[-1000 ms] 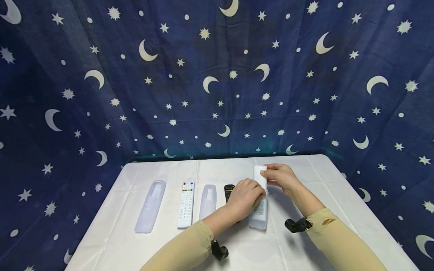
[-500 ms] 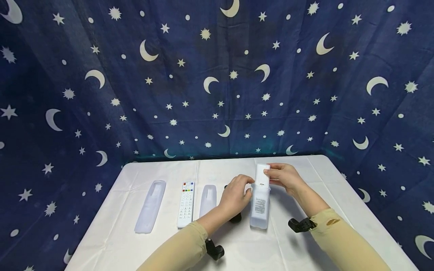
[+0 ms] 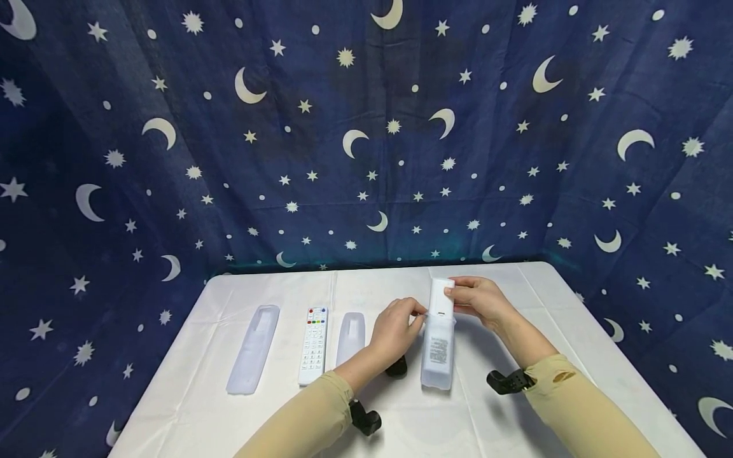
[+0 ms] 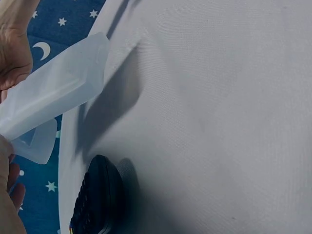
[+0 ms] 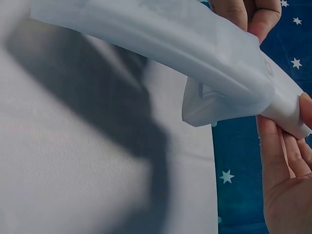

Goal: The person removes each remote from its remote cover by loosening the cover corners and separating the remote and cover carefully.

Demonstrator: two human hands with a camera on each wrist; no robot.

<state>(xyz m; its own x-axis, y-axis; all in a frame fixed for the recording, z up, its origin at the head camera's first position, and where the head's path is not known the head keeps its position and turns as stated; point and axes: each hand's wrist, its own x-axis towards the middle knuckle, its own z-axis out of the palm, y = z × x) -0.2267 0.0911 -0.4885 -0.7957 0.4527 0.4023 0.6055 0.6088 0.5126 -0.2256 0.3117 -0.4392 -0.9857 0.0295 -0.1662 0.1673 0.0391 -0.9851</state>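
A white remote control (image 3: 441, 296), back side up, is partly inside a translucent sleeve (image 3: 438, 362) held above the white table; its upper end sticks out of the sleeve's mouth. My right hand (image 3: 482, 304) grips that bare end, thumb on the back and fingers underneath, as the right wrist view shows of the remote (image 5: 285, 95). At the left edge of the mouth, my left hand (image 3: 395, 331) pinches the sleeve's rim with thumb and fingertips. A loose flap of the sleeve (image 5: 209, 105) hangs below the remote in the right wrist view. Printed text shows through the sleeve.
A black remote control (image 3: 397, 367) lies partly hidden under my left hand. Left of it lie a translucent sleeve (image 3: 352, 334), a white remote with coloured buttons (image 3: 312, 350) and another long sleeve (image 3: 253, 350). A starry blue curtain (image 3: 366, 159) hangs behind the table (image 3: 189, 407).
My left hand has moved left from over the remote to the sleeve's left rim, uncovering the sleeve's mouth. The remote and my right hand have shifted only slightly.
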